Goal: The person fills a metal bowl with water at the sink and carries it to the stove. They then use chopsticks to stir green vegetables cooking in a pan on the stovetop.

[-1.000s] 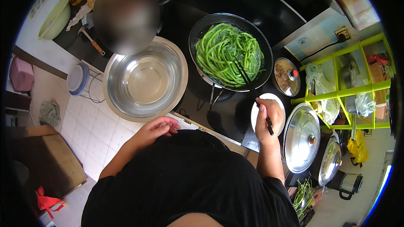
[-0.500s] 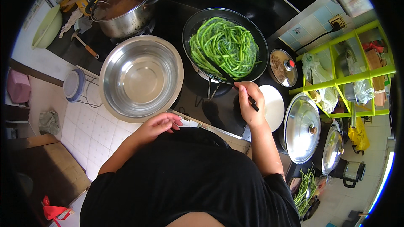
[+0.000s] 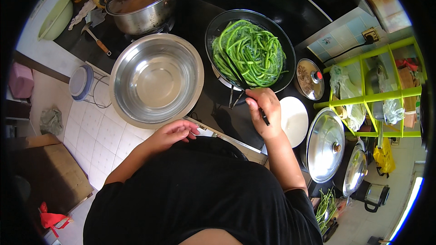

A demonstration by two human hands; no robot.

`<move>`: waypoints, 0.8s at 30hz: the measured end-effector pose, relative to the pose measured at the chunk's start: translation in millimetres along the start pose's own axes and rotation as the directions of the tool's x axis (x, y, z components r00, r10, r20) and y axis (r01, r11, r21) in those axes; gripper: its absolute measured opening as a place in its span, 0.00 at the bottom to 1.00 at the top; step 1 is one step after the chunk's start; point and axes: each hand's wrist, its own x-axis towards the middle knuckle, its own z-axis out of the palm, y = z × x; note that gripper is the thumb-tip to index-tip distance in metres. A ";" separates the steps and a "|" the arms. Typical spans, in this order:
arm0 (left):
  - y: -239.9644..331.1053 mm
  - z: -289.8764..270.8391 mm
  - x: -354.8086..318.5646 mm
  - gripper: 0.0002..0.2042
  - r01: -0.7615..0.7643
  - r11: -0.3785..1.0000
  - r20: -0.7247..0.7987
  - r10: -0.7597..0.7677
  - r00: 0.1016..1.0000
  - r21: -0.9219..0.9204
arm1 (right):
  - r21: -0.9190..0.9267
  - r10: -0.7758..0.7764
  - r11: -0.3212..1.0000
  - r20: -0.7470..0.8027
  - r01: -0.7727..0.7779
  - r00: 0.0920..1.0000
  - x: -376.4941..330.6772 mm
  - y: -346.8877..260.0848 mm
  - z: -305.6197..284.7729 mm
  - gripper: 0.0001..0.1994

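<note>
black chopsticks (image 3: 238,76) are gripped in the right hand (image 3: 265,111), fingers curled closed around them, tips reaching into the black pan (image 3: 218,29) among the green long beans (image 3: 252,52). left hand (image 3: 175,132) rests at the counter edge, fingers loosely extended, holding nothing, just below the empty steel bowl (image 3: 156,79). white plate (image 3: 295,120) lies just beside the right hand. steel lid (image 3: 324,145) sits to the right of the plate. lidded steel pot (image 3: 141,2) stands behind the bowl. green rack (image 3: 372,95) stands at far right.
</note>
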 end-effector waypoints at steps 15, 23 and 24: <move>-3.5 0.2 1.1 0.14 0.022 1.000 -0.029 -0.022 0.999 -0.022 | 0.006 0.074 0.997 0.008 -0.074 0.997 -4.4 8.0 3.4 0.03; -1.7 0.6 2.3 0.15 0.021 1.000 -0.014 -0.020 1.000 0.017 | -0.054 0.090 0.994 -0.024 -0.091 0.996 -5.9 2.6 4.5 0.02; -1.5 0.9 2.4 0.15 0.021 1.000 -0.013 -0.021 1.000 0.017 | -0.050 0.104 0.993 -0.040 -0.106 0.994 -7.0 3.2 5.3 0.02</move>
